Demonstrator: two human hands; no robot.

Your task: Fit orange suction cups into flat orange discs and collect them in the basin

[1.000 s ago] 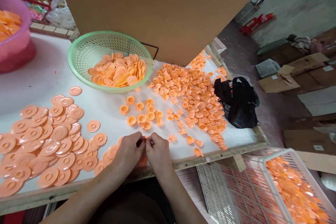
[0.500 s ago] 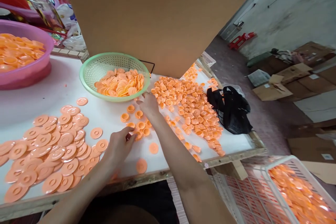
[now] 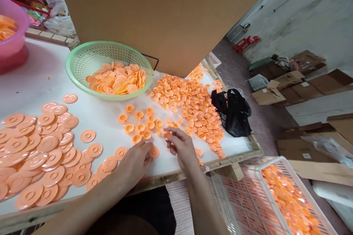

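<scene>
My left hand [image 3: 136,159] is low over the table's front, its fingers closed at the edge of a small flat orange disc [image 3: 154,151]. To its right my right hand [image 3: 180,146] pinches a small orange cup [image 3: 167,136] between thumb and fingers. Just beyond both hands, several loose orange cups [image 3: 140,127] lie on the white tabletop, most with their openings up. A big heap of similar cups [image 3: 198,112] spreads to the right. On the left is a pile of larger orange ringed discs [image 3: 48,144], overlapping one another.
A green colander [image 3: 74,69] with orange discs stands behind the cups, before a tall cardboard box [image 3: 154,14]. A pink basin [image 3: 16,46] is at the far left. A black bag [image 3: 235,115] lies at the table's right edge; below stands a white crate [image 3: 264,187] of orange pieces.
My right hand has come back from near the colander toward me and now holds a cup. My left hand has moved from the loose cups to the disc. The view has shifted right.
</scene>
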